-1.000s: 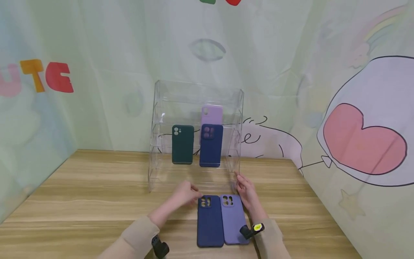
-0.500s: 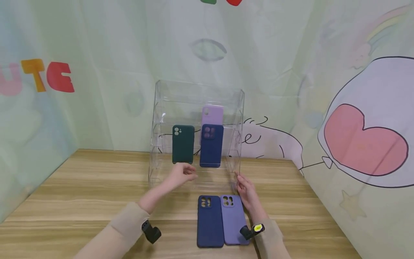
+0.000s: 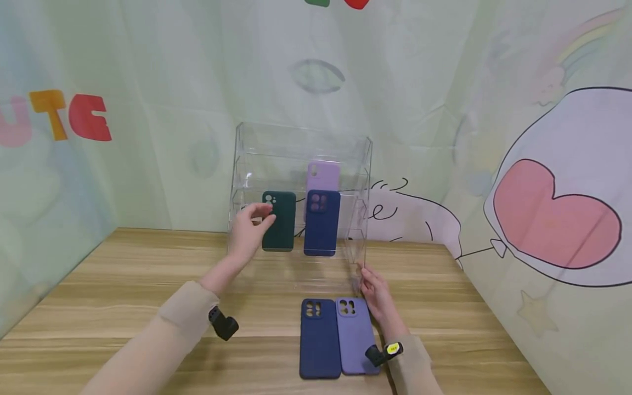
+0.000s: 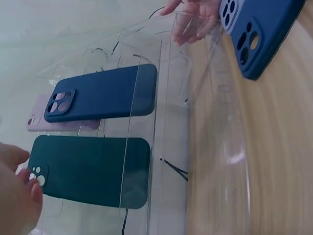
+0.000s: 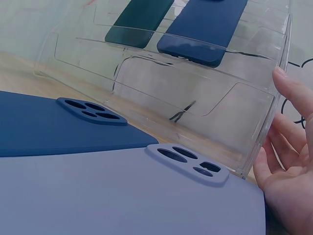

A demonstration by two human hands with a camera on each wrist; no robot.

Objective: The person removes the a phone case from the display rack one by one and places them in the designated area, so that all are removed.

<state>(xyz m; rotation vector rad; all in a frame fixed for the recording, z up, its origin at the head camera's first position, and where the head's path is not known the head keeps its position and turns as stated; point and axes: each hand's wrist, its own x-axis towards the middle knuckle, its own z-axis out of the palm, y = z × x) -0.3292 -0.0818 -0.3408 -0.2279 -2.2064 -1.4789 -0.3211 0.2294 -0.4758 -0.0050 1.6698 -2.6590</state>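
Note:
A clear tiered display rack (image 3: 301,269) stands on the table. On it a dark green phone case (image 3: 283,230) leans upright at left, beside a navy phone case (image 3: 322,227). A lilac phone case (image 3: 323,173) sits a tier higher, partly hidden behind the navy one. My left hand (image 3: 248,233) is at the green case's upper left, thumb and fingers bent with a gap between them; the left wrist view shows the fingertips (image 4: 35,191) by its camera holes, contact unclear. My right hand (image 5: 288,156) holds the rack's right side near the bottom, thumb at the front edge.
Flat on the wooden table (image 3: 163,274) in front of the rack lie a second navy phone case (image 3: 320,345) and a purple phone case (image 3: 354,334), side by side. A printed curtain (image 3: 173,99) hangs behind the table and along its sides.
My left hand has risen from the front navy case, up and leftward past the rack's lower tiers, to the green case. My right hand has stayed at the rack's side.

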